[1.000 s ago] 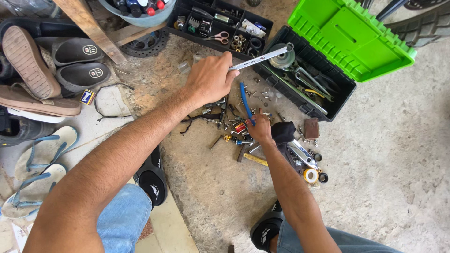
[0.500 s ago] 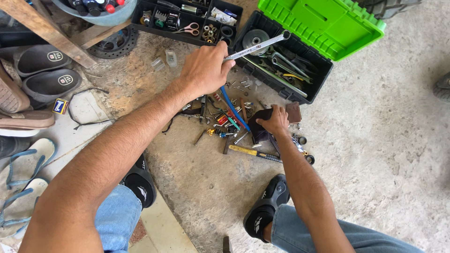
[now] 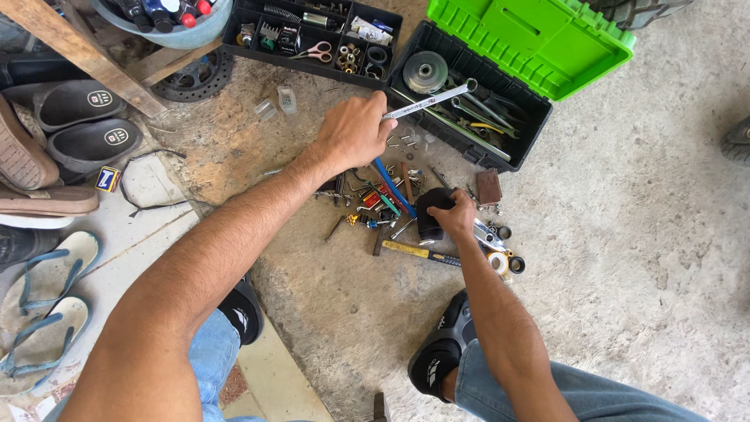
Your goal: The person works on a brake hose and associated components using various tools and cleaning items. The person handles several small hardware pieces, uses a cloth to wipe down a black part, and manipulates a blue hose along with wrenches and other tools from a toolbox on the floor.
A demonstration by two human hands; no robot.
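While the rough, stained concrete floor [image 3: 641,234] lies scattered with small metal parts, the left hand [image 3: 355,133] is closed around one end of a long, flat, bright steel wrench [image 3: 431,99], whose ringed far end juts out past the fingers over the open black plastic toolbox [image 3: 539,117] with its ribbed bright-green lid [image 3: 531,39]. Below and to the right of that hand, the right hand [image 3: 457,215] is clamped over the top of a dark, rounded, matte black cylinder [image 3: 430,215] standing on the floor. Between the two hands lie a blue-handled tool [image 3: 388,180] and a heap of bits and screws; just beneath the right hand rests a hammer [image 3: 418,250] with a yellow and black handle, and to its right a roll of pale tape [image 3: 498,262]. Beyond the left hand sits a black compartment tray [image 3: 312,35] of fittings. Compared with half a second ago, the wrench hovers at much the same angle over the box, and the right hand has stayed gripped on the cylinder.
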